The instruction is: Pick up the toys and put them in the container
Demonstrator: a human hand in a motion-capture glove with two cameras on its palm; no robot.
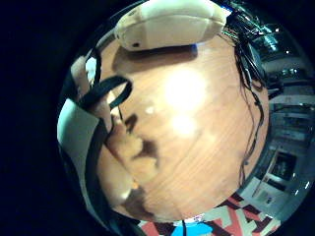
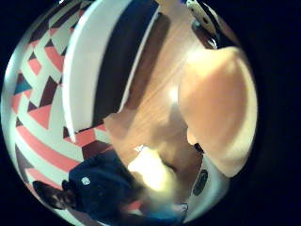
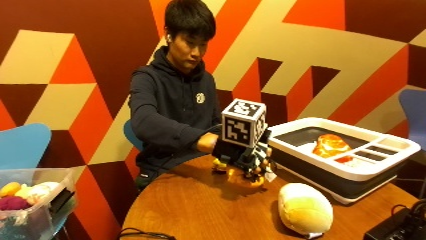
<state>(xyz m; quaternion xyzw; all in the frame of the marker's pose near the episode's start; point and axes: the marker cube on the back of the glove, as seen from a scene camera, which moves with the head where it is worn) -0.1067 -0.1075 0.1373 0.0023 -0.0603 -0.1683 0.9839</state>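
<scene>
My gloved right hand is over the far side of the round wooden table, between the person and the container. Its fingers are curled round a small orange-yellow toy, which sits at or just above the tabletop. A cream and green plush toy lies on the table nearer the front; the little finger side palm view shows this plush toy past the hand. The white container with dark walls stands to the right, with an orange toy inside. The container is close beside the palm.
A clear bin of soft toys stands off the table at the left, by a blue chair. A black device with cables lies at the table's front right edge. Bare wood lies between the hand and the plush.
</scene>
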